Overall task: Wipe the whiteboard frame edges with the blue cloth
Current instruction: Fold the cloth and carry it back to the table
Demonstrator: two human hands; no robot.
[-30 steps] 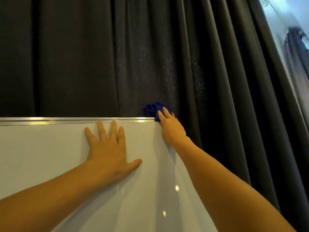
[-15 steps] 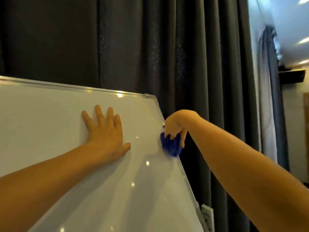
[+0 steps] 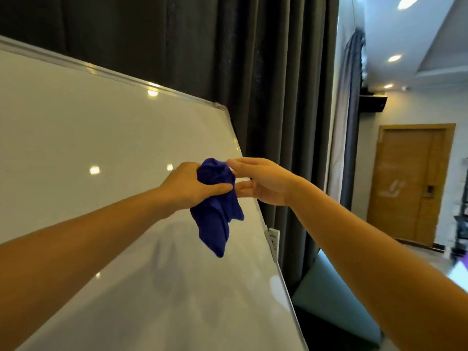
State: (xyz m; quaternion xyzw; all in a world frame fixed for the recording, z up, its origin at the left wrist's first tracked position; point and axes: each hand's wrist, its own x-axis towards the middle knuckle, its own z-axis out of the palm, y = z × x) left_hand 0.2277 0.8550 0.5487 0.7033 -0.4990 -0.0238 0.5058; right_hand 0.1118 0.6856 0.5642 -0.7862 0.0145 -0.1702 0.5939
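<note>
The blue cloth [image 3: 216, 211] hangs in front of the whiteboard [image 3: 101, 153], off its surface. My left hand [image 3: 186, 184] grips the bunched top of the cloth between thumb and fingers. My right hand [image 3: 260, 182] is just to the right of the cloth with its fingers spread and its fingertips touching the top of the cloth. The silver frame [image 3: 121, 78] runs along the top edge and down the right edge [image 3: 281, 272] of the board. Neither hand touches the frame.
A dark curtain [image 3: 266, 97] hangs right behind the board. A white bracket [image 3: 273, 239] is fixed on the right frame edge. A teal object [image 3: 326, 297] lies low to the right. A wooden door [image 3: 410, 183] stands at the far right.
My right hand wiped from the top right corner down the right frame edge, then came off it. My left hand left the board face and took hold of the cloth.
</note>
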